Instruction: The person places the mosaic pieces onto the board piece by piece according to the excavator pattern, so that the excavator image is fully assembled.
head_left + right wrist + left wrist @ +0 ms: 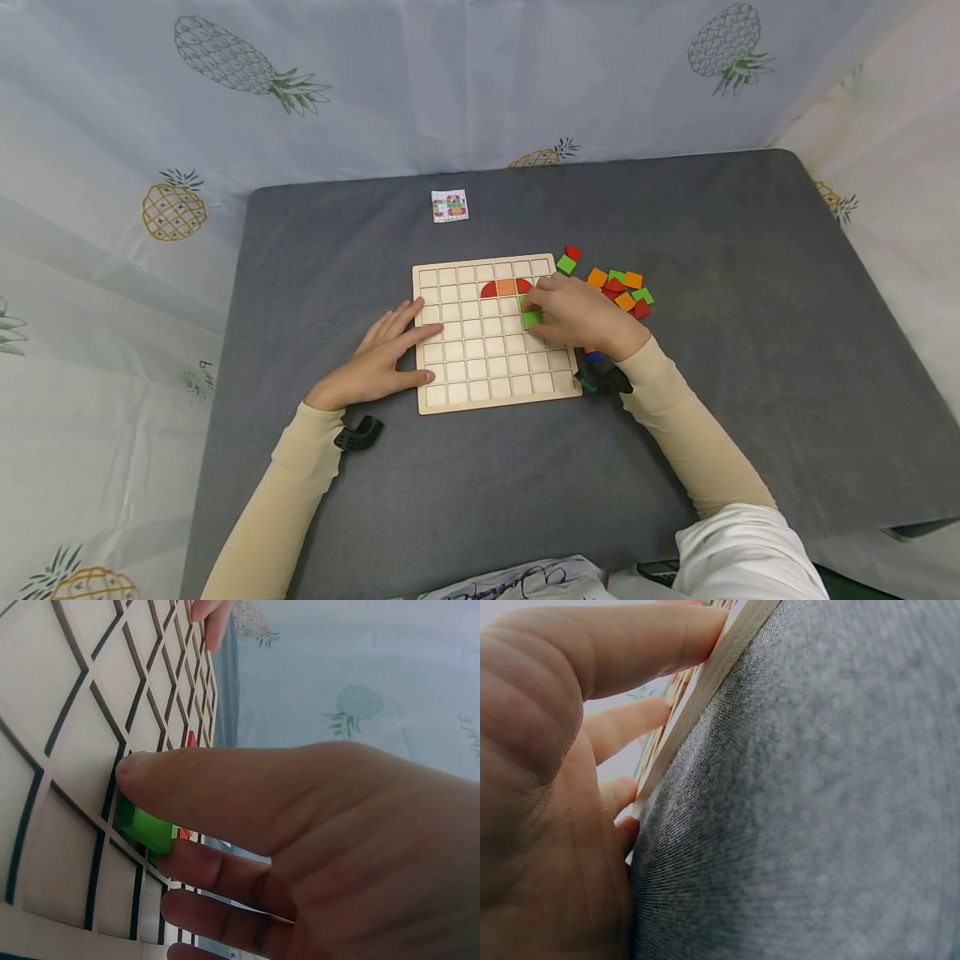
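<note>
A pale wooden board (476, 367) with a square grid lies on the grey table. In its upper part an orange square (506, 287) sits in a row between two rounded red pieces (489, 290). My right hand (573, 312) is over the board's right side, where its thumb and index finger pinch a green block (146, 825) low in the grid. More green shows just above it in the head view, partly hidden by the fingers. My left hand (378, 354) is spread at the board's left edge, its fingertips resting on the rim and outer squares.
Loose red, green and orange pieces (615, 285) lie to the right of the board, with a green square (566, 264) at its upper right corner. Blue and teal pieces peek out under my right wrist. Behind the board lies a small printed pattern card (450, 206).
</note>
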The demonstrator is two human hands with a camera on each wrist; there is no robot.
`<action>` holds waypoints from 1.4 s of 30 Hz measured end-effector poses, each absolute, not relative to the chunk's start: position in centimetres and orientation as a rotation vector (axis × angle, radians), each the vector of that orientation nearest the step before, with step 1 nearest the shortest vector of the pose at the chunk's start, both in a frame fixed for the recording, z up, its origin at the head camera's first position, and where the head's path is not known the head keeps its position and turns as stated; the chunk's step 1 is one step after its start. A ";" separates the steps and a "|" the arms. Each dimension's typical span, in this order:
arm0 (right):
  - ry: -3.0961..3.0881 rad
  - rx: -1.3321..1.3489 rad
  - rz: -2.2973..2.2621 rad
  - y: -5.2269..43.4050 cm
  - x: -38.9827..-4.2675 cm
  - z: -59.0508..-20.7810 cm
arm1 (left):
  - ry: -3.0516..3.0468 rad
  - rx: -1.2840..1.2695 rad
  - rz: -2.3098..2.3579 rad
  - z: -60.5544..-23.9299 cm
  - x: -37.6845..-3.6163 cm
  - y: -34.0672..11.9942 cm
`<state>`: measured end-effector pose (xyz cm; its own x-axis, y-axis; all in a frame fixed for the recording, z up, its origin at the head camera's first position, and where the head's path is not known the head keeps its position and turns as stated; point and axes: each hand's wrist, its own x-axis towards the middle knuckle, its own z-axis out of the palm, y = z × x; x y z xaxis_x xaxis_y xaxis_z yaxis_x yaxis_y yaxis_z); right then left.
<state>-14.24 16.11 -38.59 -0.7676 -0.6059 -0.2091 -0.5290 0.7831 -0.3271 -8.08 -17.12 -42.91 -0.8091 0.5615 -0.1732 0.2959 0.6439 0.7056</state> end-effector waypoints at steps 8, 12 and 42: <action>2.679 -0.886 -0.354 16.1 -14.2 -38.5 | 2.488 0.670 0.958 -42.7 -8.1 -17.2; 2.655 -0.876 -0.370 16.0 -14.1 -38.3 | 2.483 0.665 0.961 -42.7 -8.1 -17.2; 2.975 -0.583 -0.338 20.2 -16.8 -40.4 | 2.487 0.673 0.967 -42.9 -8.1 -17.2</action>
